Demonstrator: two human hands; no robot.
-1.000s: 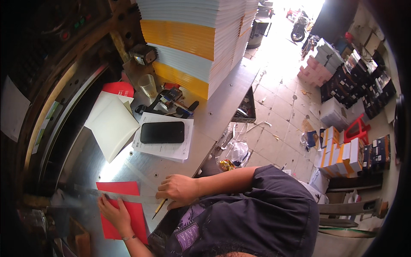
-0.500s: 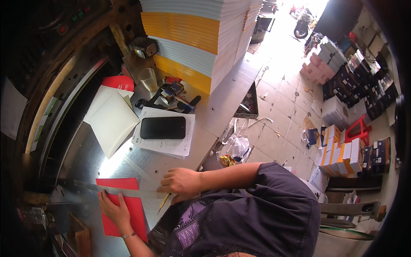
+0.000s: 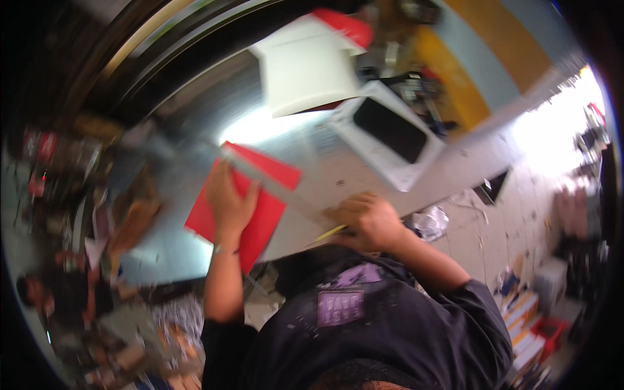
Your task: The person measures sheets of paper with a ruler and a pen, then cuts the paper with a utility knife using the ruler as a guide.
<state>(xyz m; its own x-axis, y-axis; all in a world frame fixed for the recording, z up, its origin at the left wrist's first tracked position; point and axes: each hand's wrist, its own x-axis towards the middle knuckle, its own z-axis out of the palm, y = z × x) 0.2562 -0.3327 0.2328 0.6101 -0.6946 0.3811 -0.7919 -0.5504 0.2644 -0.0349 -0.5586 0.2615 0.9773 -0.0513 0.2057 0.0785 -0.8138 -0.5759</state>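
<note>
A red sheet point(image 3: 266, 224), perhaps a cover or folder, lies at a slant on the metal worktop. Across its upper part runs a flat greyish ruler point(image 3: 270, 183). My left hand point(image 3: 233, 203) rests on the sheet and the ruler, thumb apart from the fingers. To its right, my right hand point(image 3: 372, 221) is closed round a thin yellow pencil-like tool point(image 3: 330, 233), whose pointed tip sticks out to the left. That hand is by the ruler's right end; blur hides whether it touches it. The tool's tip is off the red sheet, near the worktop's front edge.
Beyond the hands lie cream sheets point(image 3: 305, 78) and a black phone point(image 3: 391, 129) on white papers point(image 3: 354, 123). A tall white-and-yellow stack point(image 3: 481, 58) stands at the back right. Crumpled clear plastic point(image 3: 430, 223) is past the worktop's edge. Another person point(image 3: 62, 296) is at lower left.
The whole view has swung round and blurred, so the worktop appears turned. My left hand stays on the red sheet and ruler; my right hand still holds the yellow tool.
</note>
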